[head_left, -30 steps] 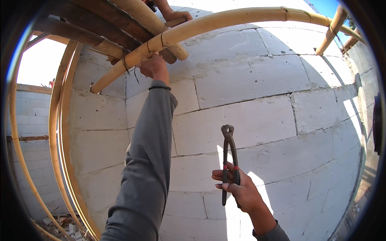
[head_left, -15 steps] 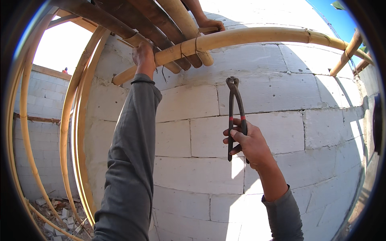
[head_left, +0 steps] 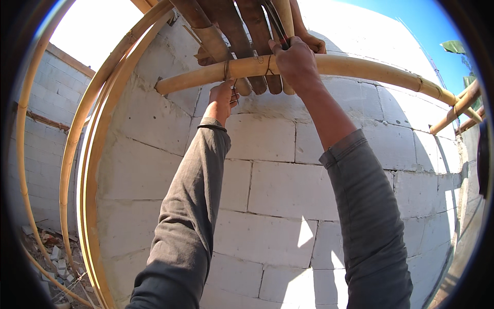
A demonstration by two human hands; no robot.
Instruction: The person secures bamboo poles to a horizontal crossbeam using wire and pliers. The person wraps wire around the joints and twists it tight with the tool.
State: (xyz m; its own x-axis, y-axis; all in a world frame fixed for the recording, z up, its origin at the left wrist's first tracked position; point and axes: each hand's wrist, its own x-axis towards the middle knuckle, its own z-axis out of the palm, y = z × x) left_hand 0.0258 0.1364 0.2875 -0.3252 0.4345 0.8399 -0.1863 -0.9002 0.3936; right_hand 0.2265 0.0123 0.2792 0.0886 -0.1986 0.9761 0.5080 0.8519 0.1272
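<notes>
Just below a horizontal bamboo pole (head_left: 360, 65), my left hand (head_left: 221, 99) is closed with its fingers on the thin tie wire (head_left: 235, 88) that hangs from the pole. The wire loops round the pole near several dark bamboo pieces (head_left: 256, 31), which lie across it overhead. My right hand (head_left: 298, 63) is raised in front of the pole, gripping a pair of pincers (head_left: 276, 21) with dark handles and a red band. The pincers point up between the bamboo pieces, and their jaws cannot be made out.
A co-worker's hand (head_left: 315, 43) rests on the far side of the pole. Behind stands a white block wall (head_left: 288, 188). Curved-looking bamboo poles (head_left: 67, 170) and a wooden frame (head_left: 90, 206) stand at left, with rubble (head_left: 60, 265) below. More poles (head_left: 455, 109) cross at right.
My right hand has lifted the pincers from in front of the wall up to the bamboo. My left hand has come down from above the pole to the wire beneath it.
</notes>
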